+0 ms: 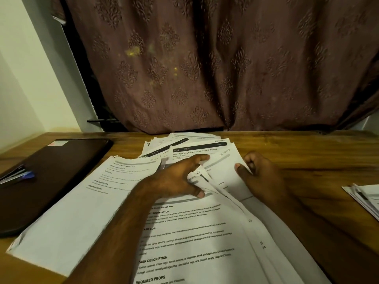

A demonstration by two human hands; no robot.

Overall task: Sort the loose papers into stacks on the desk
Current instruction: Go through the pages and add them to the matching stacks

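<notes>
Loose printed papers (194,238) lie spread over the middle of the wooden desk (307,148), overlapping at angles. My left hand (176,179) lies on the heap, its fingers and thumb curled around the crumpled top edges of a few sheets. My right hand (260,175) pinches the right edge of a white sheet (223,171) marked "Section 6", thumb on top. More sheets (184,144) with black header bars fan out toward the desk's far edge. A long sheet (86,201) lies angled at the left.
A closed dark laptop (51,177) lies at the left with a blue pen (26,175) and papers sticking out from under it. A small separate paper stack (365,197) sits at the right edge. A brown patterned curtain (205,68) hangs behind the desk.
</notes>
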